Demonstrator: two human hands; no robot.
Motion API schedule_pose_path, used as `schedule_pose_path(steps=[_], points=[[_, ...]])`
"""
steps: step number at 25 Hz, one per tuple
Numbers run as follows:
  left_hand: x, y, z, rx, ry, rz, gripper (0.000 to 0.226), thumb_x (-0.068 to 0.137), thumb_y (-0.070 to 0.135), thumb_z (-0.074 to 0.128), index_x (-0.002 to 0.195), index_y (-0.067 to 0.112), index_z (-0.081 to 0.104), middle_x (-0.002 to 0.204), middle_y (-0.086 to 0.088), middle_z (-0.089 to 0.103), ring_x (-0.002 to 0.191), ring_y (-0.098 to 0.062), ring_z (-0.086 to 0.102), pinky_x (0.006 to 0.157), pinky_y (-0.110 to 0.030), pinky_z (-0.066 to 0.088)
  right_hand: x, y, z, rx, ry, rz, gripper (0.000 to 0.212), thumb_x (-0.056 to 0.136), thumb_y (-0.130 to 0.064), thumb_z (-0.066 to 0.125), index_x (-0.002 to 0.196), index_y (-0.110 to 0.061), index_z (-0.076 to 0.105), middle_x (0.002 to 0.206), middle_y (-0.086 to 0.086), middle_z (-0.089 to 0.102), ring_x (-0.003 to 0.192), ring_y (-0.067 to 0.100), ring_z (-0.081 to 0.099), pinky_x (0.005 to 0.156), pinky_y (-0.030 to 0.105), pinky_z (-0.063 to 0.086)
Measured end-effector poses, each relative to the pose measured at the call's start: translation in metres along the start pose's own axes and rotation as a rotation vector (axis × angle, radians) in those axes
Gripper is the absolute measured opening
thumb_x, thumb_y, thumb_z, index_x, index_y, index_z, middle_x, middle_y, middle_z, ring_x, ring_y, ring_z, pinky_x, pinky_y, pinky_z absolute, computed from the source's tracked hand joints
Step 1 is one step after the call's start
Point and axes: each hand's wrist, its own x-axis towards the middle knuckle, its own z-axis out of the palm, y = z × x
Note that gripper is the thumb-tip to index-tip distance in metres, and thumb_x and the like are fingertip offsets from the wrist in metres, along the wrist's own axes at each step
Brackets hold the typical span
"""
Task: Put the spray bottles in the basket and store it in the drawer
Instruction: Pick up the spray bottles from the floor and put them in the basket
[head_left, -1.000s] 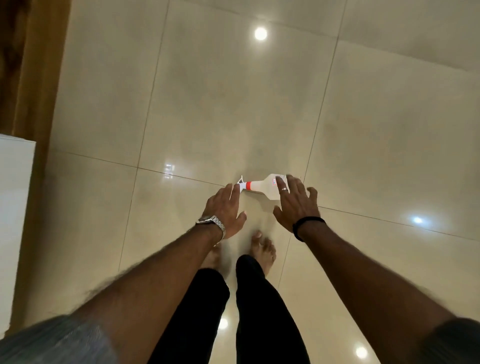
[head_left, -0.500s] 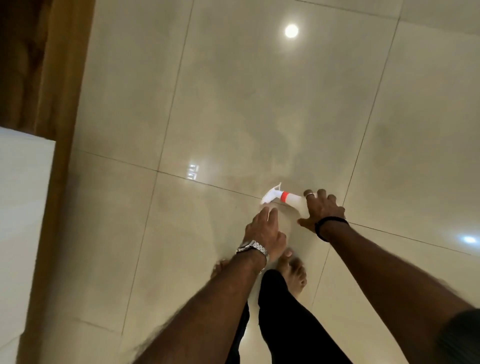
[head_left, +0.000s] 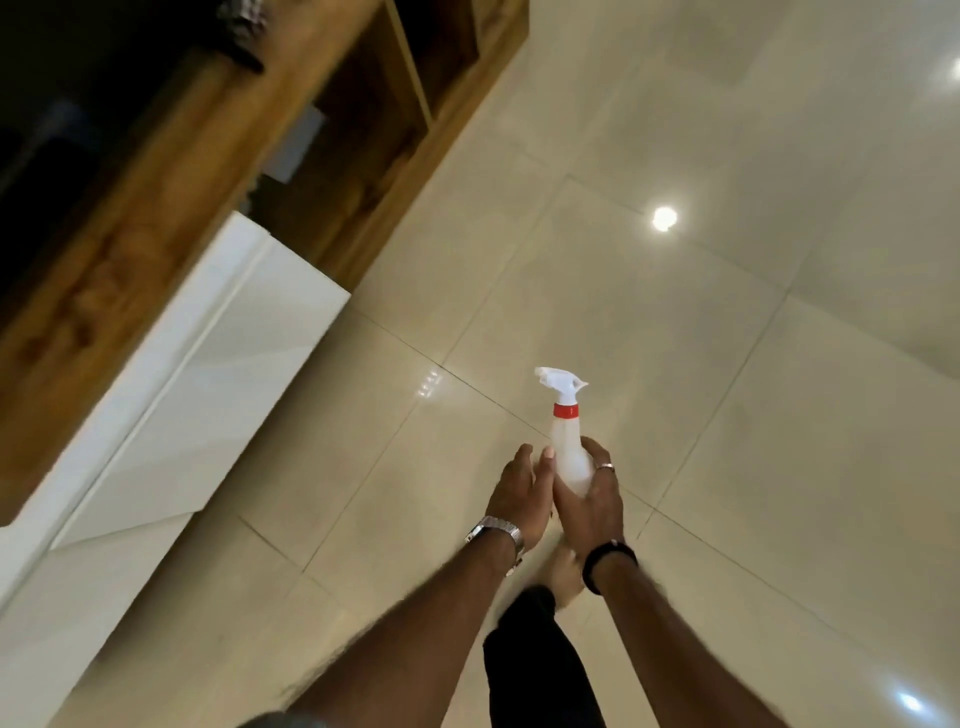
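Gripping spray bottle (head_left: 569, 457), right hand (head_left: 589, 501)

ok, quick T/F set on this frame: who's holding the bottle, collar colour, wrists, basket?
1. The right hand grips the spray bottle. True.
2. The bottle's collar is blue. False: it is red, under a white trigger head.
3. The left hand wears a wristwatch. True.
4. The bottle lies flat on the tiled floor. False: it is held up, nozzle end pointing away.
5. A basket sits beside the white cabinet. False: no basket is in view.
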Motion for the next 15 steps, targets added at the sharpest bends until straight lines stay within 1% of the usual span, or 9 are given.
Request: schedule_pose_path(steps=[1, 2, 4, 6, 8, 10, 12, 13, 15], points=[[-0.011, -0.001, -0.017, -0.047, 0.010, 0.001, 0.059, 0.091, 0.069, 0.019, 0.114, 0.026, 0.051, 0.112, -0.004, 0.064, 0.102, -0.025, 0.063, 0.092, -0.043, 0.051, -0.013, -0.014, 0.011, 0.015, -0.021, -0.032, 0.057, 0.071, -0.058, 0.071, 0.122, -0.044, 0.051, 0.109, -0.008, 0.065, 0.091, 0.006, 0.068, 0.065, 0.019, 0.056], [-0.021, -0.005, -0.031, -0.092, 0.022, 0.006, 0.057, 0.091, 0.070, 0.018, 0.108, 0.028, 0.051, 0.103, 0.000, 0.065, 0.095, -0.021, 0.063, 0.085, -0.040, 0.053, -0.024, -0.024, 0.022, 0.017, -0.058, -0.056, 0.054, 0.074, -0.057, 0.069, 0.123, -0.044, 0.052, 0.111, -0.010, 0.066, 0.094, 0.005, 0.067, 0.071, 0.021, 0.056], [-0.042, -0.024, -0.061, -0.178, 0.092, 0.023, 0.055, 0.090, 0.070, 0.017, 0.105, 0.031, 0.053, 0.101, 0.007, 0.063, 0.093, -0.012, 0.061, 0.074, -0.028, 0.048, -0.050, -0.037, 0.050, -0.022, -0.147, -0.080, 0.050, 0.082, -0.054, 0.063, 0.128, -0.039, 0.052, 0.118, -0.008, 0.064, 0.104, 0.007, 0.064, 0.084, 0.027, 0.054], [-0.067, -0.061, -0.094, -0.227, 0.203, 0.045, 0.051, 0.094, 0.066, 0.017, 0.106, 0.033, 0.053, 0.107, 0.008, 0.059, 0.093, -0.002, 0.056, 0.071, -0.018, 0.041, -0.081, -0.045, 0.092, -0.092, -0.243, -0.086, 0.044, 0.087, -0.051, 0.061, 0.127, -0.036, 0.050, 0.120, -0.005, 0.063, 0.104, 0.008, 0.063, 0.083, 0.025, 0.052], [-0.096, -0.110, -0.133, -0.310, 0.303, 0.004, 0.044, 0.098, 0.060, 0.019, 0.108, 0.034, 0.053, 0.112, 0.006, 0.056, 0.095, -0.004, 0.055, 0.072, -0.018, 0.039, -0.120, -0.047, 0.142, -0.186, -0.354, -0.099, 0.040, 0.090, -0.048, 0.060, 0.125, -0.034, 0.048, 0.119, -0.002, 0.064, 0.101, 0.008, 0.065, 0.081, 0.025, 0.054], [-0.131, -0.171, -0.175, -0.413, 0.375, -0.061, 0.042, 0.099, 0.058, 0.019, 0.104, 0.035, 0.053, 0.110, 0.005, 0.055, 0.099, -0.011, 0.056, 0.078, -0.024, 0.042, -0.169, -0.043, 0.202, -0.274, -0.474, -0.147, 0.043, 0.093, -0.048, 0.058, 0.131, -0.031, 0.048, 0.123, -0.001, 0.064, 0.106, 0.010, 0.064, 0.091, 0.032, 0.055], [-0.173, -0.233, -0.204, -0.484, 0.435, -0.124, 0.049, 0.096, 0.064, 0.017, 0.104, 0.033, 0.055, 0.109, 0.005, 0.058, 0.103, -0.015, 0.058, 0.089, -0.032, 0.047, -0.220, -0.028, 0.251, -0.373, -0.604, -0.186, 0.039, 0.096, -0.046, 0.055, 0.132, -0.032, 0.053, 0.124, -0.006, 0.064, 0.112, 0.007, 0.063, 0.098, 0.035, 0.053], [-0.200, -0.273, -0.224, -0.519, 0.479, -0.160, 0.056, 0.092, 0.068, 0.016, 0.105, 0.032, 0.057, 0.109, 0.005, 0.060, 0.103, -0.015, 0.059, 0.093, -0.036, 0.048, -0.253, -0.018, 0.283, -0.426, -0.682, -0.207, 0.034, 0.096, -0.045, 0.054, 0.128, -0.036, 0.056, 0.122, -0.010, 0.066, 0.111, 0.002, 0.063, 0.098, 0.031, 0.052], [-0.250, -0.354, -0.261, -0.553, 0.578, -0.214, 0.069, 0.084, 0.075, 0.013, 0.109, 0.033, 0.061, 0.112, 0.007, 0.063, 0.106, -0.014, 0.060, 0.098, -0.039, 0.047, -0.319, 0.002, 0.343, -0.563, -0.805, -0.228, 0.027, 0.094, -0.045, 0.054, 0.121, -0.046, 0.055, 0.121, -0.020, 0.065, 0.112, -0.009, 0.059, 0.095, 0.019, 0.048]])
